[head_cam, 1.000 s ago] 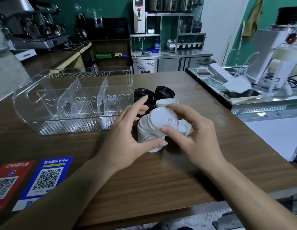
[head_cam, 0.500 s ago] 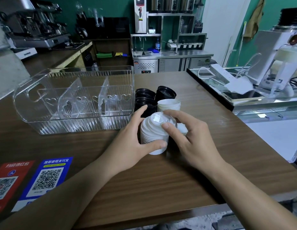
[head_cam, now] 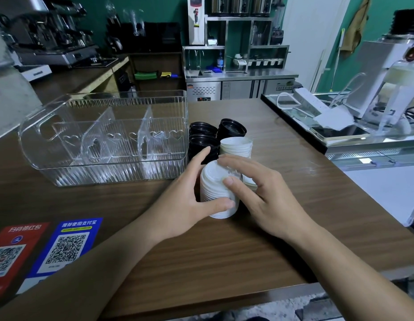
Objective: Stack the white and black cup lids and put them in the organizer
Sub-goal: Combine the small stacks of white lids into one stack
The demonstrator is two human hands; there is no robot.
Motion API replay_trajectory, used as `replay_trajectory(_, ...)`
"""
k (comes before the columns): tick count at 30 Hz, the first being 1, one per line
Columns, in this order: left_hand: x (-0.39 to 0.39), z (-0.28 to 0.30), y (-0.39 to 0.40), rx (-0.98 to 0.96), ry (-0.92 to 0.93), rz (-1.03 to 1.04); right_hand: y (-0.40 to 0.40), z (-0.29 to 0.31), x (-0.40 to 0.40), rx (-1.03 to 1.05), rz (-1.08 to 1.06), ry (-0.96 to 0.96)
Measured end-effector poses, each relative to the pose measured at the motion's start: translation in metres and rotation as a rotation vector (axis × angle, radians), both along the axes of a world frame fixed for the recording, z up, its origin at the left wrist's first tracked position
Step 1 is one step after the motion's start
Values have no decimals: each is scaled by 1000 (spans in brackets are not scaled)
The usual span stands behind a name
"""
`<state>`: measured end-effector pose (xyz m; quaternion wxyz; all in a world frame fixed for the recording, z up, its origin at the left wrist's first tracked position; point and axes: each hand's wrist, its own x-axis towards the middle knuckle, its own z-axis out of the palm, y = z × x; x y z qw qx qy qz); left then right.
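Hands (head_cam: 226,195) over white stack (head_cam: 213,184) (base hidden)

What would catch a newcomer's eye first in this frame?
Two hands meet at the middle of the brown counter: the left hand and right hand both grip a stack of white lids. Just behind stand black lid stacks and another white stack. To the left sits a clear organizer with no lids in it.

You're at a café counter: espresso machine (head_cam: 50,40) back left, steel drink station (head_cam: 238,72), probably payment QR stickers (head_cam: 67,249).
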<state>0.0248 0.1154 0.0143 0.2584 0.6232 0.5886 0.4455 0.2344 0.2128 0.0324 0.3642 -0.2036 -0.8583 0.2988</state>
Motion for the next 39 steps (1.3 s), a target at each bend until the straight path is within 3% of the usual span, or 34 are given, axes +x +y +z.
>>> replay_trajectory(7,-1,0,0,-16,-34,-10,0,2,1,-34,23,-29)
replay_trajectory(20,6,8,-6,1,81,41,-2,2,3,-175,-6,22)
replay_trajectory(26,-1,6,-2,39,70,98,5,2,12,-7,-174,60)
replay_trajectory(33,-11,4,-2,14,104,200,27,-17,12,166,-376,-178)
replay_trajectory(39,-9,4,-2,15,140,216,27,-23,8,282,-408,-212)
